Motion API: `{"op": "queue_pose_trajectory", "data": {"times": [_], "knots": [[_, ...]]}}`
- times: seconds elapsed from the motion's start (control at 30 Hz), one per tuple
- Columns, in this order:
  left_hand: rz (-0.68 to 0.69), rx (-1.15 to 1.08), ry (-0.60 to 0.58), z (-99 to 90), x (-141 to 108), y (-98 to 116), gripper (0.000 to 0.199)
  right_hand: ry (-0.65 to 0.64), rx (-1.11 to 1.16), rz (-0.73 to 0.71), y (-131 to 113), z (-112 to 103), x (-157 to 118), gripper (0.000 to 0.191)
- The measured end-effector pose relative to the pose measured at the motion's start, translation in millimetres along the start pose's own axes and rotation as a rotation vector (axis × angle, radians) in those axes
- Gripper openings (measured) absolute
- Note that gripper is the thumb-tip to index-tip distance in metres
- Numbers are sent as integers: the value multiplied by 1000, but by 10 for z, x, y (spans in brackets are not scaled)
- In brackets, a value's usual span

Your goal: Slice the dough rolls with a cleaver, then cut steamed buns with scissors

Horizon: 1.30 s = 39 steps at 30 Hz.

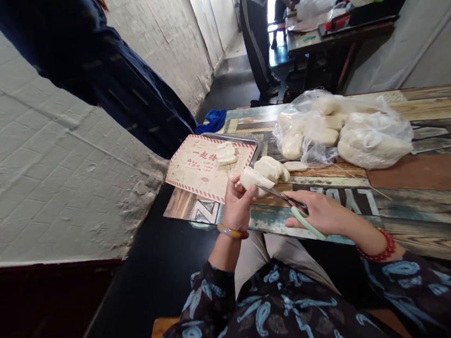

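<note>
My left hand [238, 203] is closed around a pale, flat, oval bun [255, 179], held over the near edge of the table. In my right hand [323, 213] is a pair of scissors [306, 222] with light green handles, its blades reaching left to the bun's edge. Whether the blades have cut into it I cannot tell. Just behind the held bun lie more pale buns [270, 169] on the table. A few pale pieces [226, 153] rest on a printed paper sheet [197, 179], which partly covers a metal tray [256, 144].
Clear plastic bags of pale buns [374, 140] sit on the patterned wooden table [428, 210]. A blue cloth [214, 120] lies at its far edge. One person in dark blue [116, 83] stands at the left; another person [255, 28] is by a cluttered back table [304, 44].
</note>
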<state>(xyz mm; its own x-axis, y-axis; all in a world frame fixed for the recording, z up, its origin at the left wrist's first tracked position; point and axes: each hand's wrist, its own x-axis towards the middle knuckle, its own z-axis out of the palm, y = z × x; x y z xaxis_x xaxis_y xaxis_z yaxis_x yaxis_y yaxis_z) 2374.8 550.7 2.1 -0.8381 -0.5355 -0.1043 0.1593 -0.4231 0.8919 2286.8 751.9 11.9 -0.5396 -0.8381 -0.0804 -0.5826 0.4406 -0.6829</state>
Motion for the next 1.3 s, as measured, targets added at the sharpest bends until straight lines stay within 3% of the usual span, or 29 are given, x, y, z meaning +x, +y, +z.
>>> {"op": "queue_pose_trajectory", "data": {"times": [0.23,0.53,0.83,0.97,1.1,1.3], "knots": [[103,-13,8,-37,-44,-17,60,31,24,-30,-68,72,86,64],[168,-42,67,-37,-71,-36,61,70,-113,-7,-105,84,-36,70],[111,5,-47,-28,-107,-62,56,41,5,-59,-91,91,82,79],[85,39,-66,-71,-99,-31,57,54,-5,-76,-80,112,107,71],[0,28,-28,-112,-72,11,54,55,15,-75,-43,137,111,62],[-12,11,61,-111,-27,7,55,64,-29,-80,-66,160,164,70]]}}
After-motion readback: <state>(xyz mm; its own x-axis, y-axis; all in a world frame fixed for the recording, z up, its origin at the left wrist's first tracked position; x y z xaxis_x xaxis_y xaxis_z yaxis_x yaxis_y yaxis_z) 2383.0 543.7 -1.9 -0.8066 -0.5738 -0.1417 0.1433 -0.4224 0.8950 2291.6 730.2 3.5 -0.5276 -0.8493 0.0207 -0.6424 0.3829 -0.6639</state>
